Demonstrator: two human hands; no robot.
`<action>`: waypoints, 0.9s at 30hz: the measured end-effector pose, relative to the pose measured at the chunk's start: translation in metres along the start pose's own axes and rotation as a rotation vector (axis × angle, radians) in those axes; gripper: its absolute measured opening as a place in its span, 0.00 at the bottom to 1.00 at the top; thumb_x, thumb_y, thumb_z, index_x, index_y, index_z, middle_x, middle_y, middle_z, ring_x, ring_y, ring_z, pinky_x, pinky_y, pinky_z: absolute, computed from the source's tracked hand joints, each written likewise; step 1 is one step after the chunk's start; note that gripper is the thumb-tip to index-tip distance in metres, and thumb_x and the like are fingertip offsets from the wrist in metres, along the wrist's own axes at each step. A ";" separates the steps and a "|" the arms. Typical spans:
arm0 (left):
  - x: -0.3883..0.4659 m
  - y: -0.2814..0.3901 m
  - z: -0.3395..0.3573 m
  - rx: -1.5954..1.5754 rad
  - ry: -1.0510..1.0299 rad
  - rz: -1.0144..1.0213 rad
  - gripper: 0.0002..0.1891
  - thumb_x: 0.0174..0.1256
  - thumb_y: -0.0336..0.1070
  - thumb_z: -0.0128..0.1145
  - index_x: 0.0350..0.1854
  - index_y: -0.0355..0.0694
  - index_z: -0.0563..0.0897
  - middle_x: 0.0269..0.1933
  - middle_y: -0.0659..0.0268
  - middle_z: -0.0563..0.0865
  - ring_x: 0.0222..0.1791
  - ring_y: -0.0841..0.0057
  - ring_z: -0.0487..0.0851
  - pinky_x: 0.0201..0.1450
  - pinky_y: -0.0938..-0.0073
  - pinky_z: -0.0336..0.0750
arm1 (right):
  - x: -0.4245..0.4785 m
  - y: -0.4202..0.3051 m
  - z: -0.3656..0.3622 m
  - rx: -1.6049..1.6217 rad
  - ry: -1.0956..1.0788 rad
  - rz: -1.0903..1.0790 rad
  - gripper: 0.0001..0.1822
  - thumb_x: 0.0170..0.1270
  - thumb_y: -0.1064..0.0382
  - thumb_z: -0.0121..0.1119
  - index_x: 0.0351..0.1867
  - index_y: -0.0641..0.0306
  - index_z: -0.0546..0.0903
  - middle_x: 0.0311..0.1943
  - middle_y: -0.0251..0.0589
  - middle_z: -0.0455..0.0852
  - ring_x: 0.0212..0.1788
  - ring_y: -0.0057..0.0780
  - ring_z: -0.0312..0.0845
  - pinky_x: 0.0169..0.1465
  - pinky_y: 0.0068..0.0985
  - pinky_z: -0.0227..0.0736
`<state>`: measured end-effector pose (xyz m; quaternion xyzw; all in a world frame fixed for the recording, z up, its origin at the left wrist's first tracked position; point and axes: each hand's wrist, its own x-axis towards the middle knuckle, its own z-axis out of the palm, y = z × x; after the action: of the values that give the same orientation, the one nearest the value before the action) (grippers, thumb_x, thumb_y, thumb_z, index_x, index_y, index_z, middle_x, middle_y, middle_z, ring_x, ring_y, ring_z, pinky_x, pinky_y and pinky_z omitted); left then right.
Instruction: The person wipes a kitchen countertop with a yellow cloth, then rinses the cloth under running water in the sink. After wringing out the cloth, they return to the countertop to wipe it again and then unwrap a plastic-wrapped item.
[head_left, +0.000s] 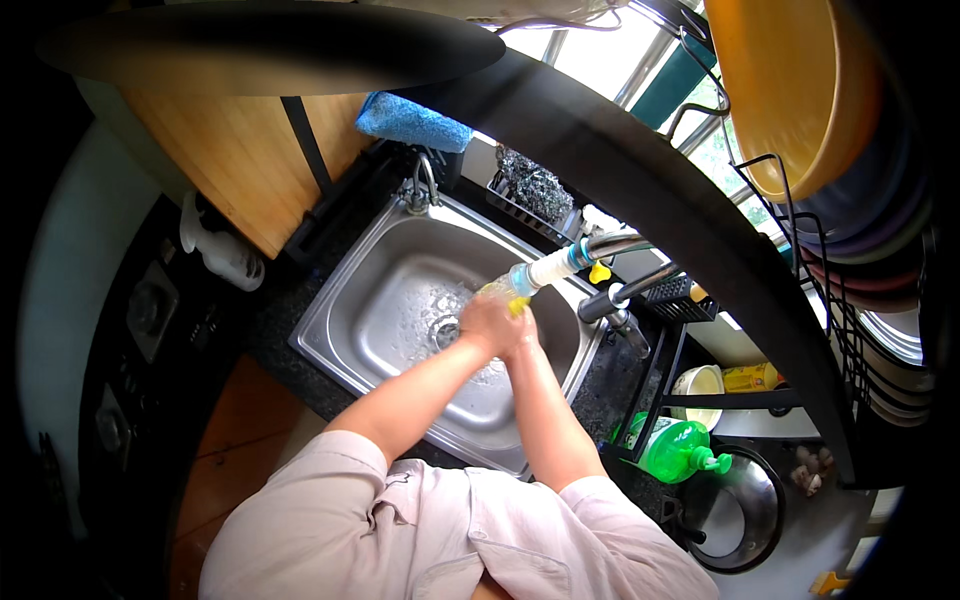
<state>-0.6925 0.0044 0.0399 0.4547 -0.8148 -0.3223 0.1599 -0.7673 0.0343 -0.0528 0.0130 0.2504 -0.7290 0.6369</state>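
Over the stainless steel sink (379, 300), my left hand (484, 319) and my right hand (523, 330) are pressed together under the faucet's spray head (521, 279). Yellow material (517, 304), perhaps a sponge, shows between and above the fingers; which hand grips it cannot be told. Water runs over the hands and splashes about the drain (446, 330). The white and blue hose end (553, 268) leads up to the metal faucet (619, 241) at the sink's right rim. The fingers are largely hidden by each other and the spray.
A small metal tap (424, 184) stands at the back corner. Behind the sink is a rack of steel wool (536, 187). A green soap bottle (671, 450) and a black pan (739, 517) lie right. A black rack frame (600, 127) arches overhead, near stacked bowls (795, 97).
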 end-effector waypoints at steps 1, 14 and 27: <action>-0.010 0.007 0.003 -0.012 0.029 0.053 0.15 0.47 0.46 0.57 0.34 0.42 0.84 0.34 0.53 0.85 0.36 0.57 0.83 0.40 0.62 0.77 | -0.001 0.004 0.012 0.118 -0.394 -0.192 0.17 0.65 0.56 0.47 0.48 0.64 0.75 0.43 0.44 0.81 0.45 0.34 0.77 0.47 0.31 0.72; 0.023 -0.109 -0.009 -1.280 -0.350 -0.621 0.19 0.63 0.44 0.55 0.49 0.36 0.76 0.46 0.60 0.82 0.45 0.65 0.81 0.47 0.62 0.75 | -0.035 -0.048 0.019 -0.460 0.361 -0.227 0.20 0.65 0.56 0.54 0.55 0.63 0.69 0.49 0.40 0.77 0.50 0.34 0.75 0.53 0.33 0.72; 0.013 -0.085 0.011 -1.772 -0.260 -0.524 0.15 0.62 0.34 0.52 0.50 0.33 0.76 0.48 0.55 0.81 0.45 0.63 0.81 0.51 0.63 0.76 | -0.072 0.011 0.050 -1.179 0.226 -0.375 0.14 0.58 0.55 0.62 0.39 0.61 0.82 0.38 0.41 0.83 0.40 0.27 0.78 0.38 0.21 0.70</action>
<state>-0.6511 -0.0346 -0.0255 0.2965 -0.1546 -0.9004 0.2782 -0.7288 0.0805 0.0113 -0.3077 0.6740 -0.5619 0.3679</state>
